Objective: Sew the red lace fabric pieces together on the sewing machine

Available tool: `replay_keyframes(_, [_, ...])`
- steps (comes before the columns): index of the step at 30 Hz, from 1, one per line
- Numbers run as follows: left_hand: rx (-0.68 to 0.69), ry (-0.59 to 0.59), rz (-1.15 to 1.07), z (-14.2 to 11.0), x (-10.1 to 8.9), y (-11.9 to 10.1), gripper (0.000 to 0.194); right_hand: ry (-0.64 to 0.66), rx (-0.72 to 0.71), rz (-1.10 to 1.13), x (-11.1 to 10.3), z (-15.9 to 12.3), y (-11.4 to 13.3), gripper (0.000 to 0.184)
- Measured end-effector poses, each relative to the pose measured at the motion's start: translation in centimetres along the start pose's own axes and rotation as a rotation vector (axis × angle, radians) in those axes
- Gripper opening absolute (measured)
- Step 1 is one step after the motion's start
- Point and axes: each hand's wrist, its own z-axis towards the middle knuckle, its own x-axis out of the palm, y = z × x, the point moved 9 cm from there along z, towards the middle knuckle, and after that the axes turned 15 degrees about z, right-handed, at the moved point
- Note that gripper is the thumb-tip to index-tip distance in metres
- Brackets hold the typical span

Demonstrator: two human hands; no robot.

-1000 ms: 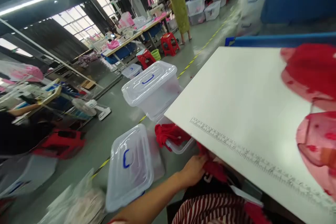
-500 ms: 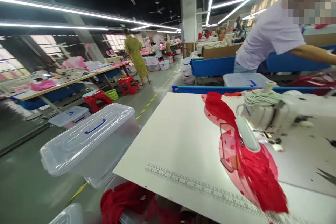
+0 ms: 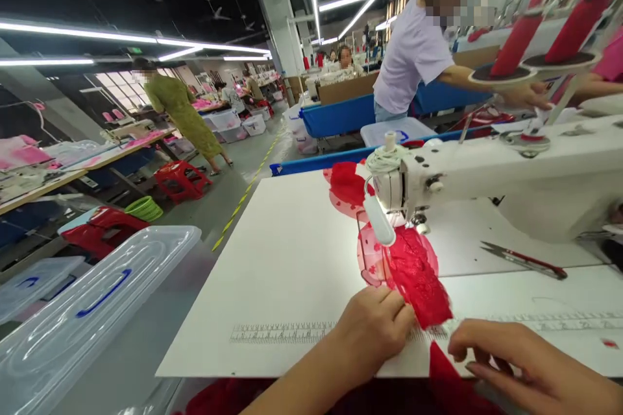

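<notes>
Red lace fabric (image 3: 419,275) lies on the white sewing table beneath the head of a sewing machine (image 3: 389,181), over a sheer pinkish piece with red spots. My left hand (image 3: 377,321) is closed at the near left edge of this fabric, its fingertips partly hidden. To the right, my right hand (image 3: 520,360) hovers by the table's front edge, fingers loosely bent and apart, nothing visible between them. Close to its fingertips, a pointed red cloth piece (image 3: 442,366) overlaps that edge. Thread snips (image 3: 525,259) rest right of the needle area.
A printed ruler scale (image 3: 282,332) runs along the table front. Red thread cones (image 3: 516,45) stand above the machine. Left of the table is a lidded clear plastic box (image 3: 111,292). Across a blue trough (image 3: 321,159), a person in a pale shirt (image 3: 413,58) reaches rightward.
Both my hands have come into view at the table front. The view has swung right, showing more of the machine and the thread cones.
</notes>
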Motion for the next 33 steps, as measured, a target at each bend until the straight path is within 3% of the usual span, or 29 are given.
replay_keyframes(2, [-0.018,-0.16,0.047,0.5,-0.2,0.4,0.035,-0.021,-0.087,-0.093,-1.5,2.4,2.7,0.02])
replay_keyframes(5, [-0.006,-0.196,-0.01,0.6,0.5,0.7,0.037,-0.126,-0.267,-0.349,-2.0,4.2,5.0,0.036])
replay_keyframes(7, [-0.028,-0.107,-0.094,0.7,1.1,1.4,0.035,-0.193,-0.349,-0.508,-1.3,4.6,4.7,0.053])
replay_keyframes(9, [-0.035,-0.017,-0.175,0.9,1.4,2.0,0.035,-0.246,-0.394,-0.632,-0.6,4.9,3.9,0.059])
replay_keyframes(13, [0.049,-0.089,-0.122,1.8,0.5,1.6,0.038,-0.337,-0.465,-0.8,-0.4,5.4,2.8,0.036])
replay_keyframes(16, [0.013,-0.198,0.029,2.3,0.5,1.3,0.033,-0.363,-0.47,-0.752,-1.5,5.7,2.5,0.035])
replay_keyframes(20, [-0.112,-0.249,0.055,2.2,1.6,1.4,0.024,-0.324,-0.445,-0.49,-2.6,6.0,2.3,0.034])
replay_keyframes(27, [-0.151,-0.039,-0.124,1.4,3.8,2.1,0.015,-0.27,-0.493,-0.316,-3.9,6.1,2.7,0.044])
replay_keyframes(30, [-0.208,0.06,-0.217,1.1,4.6,2.8,0.011,-0.317,-0.372,-0.266,-5.4,6.2,1.3,0.026])
replay_keyframes(33, [-0.27,0.137,-0.299,1.0,5.4,3.4,0.026,-0.402,-0.267,-0.264,-6.5,6.0,0.6,0.01])
